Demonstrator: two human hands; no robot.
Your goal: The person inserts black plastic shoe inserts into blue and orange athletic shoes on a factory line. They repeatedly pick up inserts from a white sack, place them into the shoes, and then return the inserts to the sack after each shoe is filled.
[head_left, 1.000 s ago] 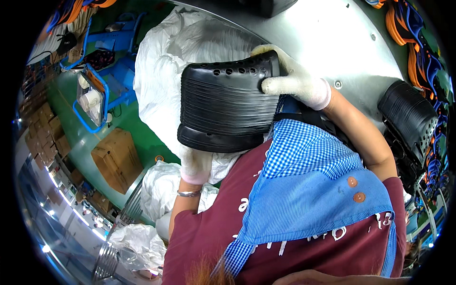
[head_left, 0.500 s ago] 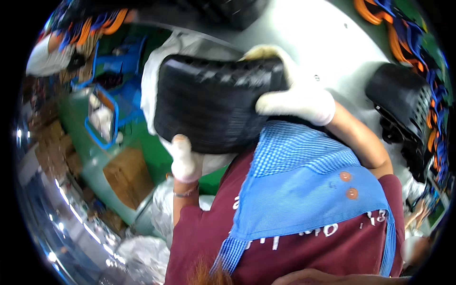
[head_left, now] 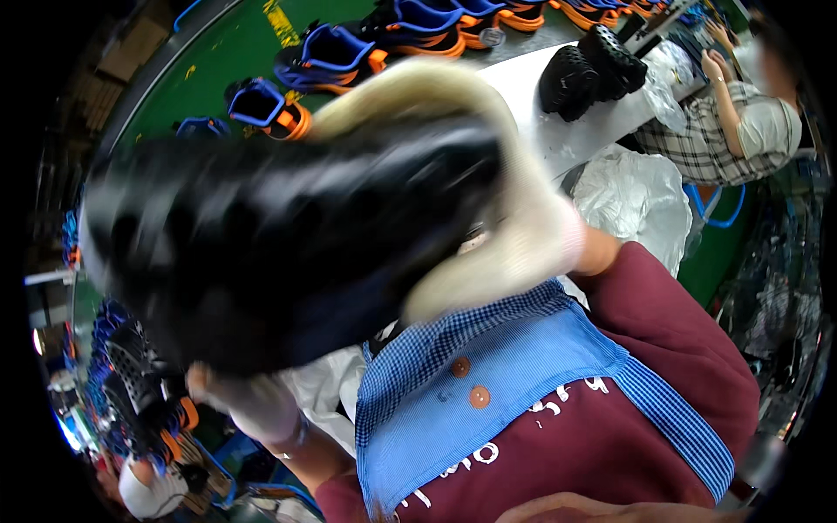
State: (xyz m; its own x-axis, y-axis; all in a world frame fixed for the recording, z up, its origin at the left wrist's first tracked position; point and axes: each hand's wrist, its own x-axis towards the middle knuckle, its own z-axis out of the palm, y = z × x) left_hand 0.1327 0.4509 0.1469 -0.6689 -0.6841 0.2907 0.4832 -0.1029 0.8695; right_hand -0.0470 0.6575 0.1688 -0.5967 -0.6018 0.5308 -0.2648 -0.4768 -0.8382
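Left hand (head_left: 248,403) and right hand (head_left: 523,231) grasp a black piece (head_left: 296,240) (blurred) left of the tabletop (head_left: 571,142) edge; handling seems the step, next calling for steady two-handed support.

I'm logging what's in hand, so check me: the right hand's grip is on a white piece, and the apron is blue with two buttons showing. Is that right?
Not quite. The right hand's grip is on a black piece, not a white one, as the head view shows. The apron is blue with two buttons showing.
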